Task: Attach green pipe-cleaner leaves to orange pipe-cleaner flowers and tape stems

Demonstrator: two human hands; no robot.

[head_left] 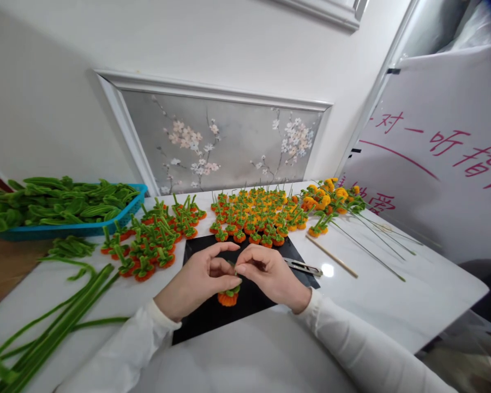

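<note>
Above a black mat [200,316], my left hand [202,275] has its thumb and fingers closed around the green top of a small orange pipe-cleaner pumpkin [228,298]. The orange body hangs below the fingers. My right hand [270,273] meets it from the right, thumb and index finger pinched at the pumpkin's green stem; the exact tip is hidden by the fingers. Just right of that hand, partly behind it, lies a metal-bodied utility knife [305,267] on the mat's edge.
Rows of similar orange and yellow pumpkins [253,213] stand behind the mat, with thicker-stemmed ones [147,245] to the left. A blue basket [137,204] holds green leaf shapes. Green pipe cleaners [65,322] lie front left. At right are a wooden stick [333,256] and long-stemmed yellow-orange pieces [339,195].
</note>
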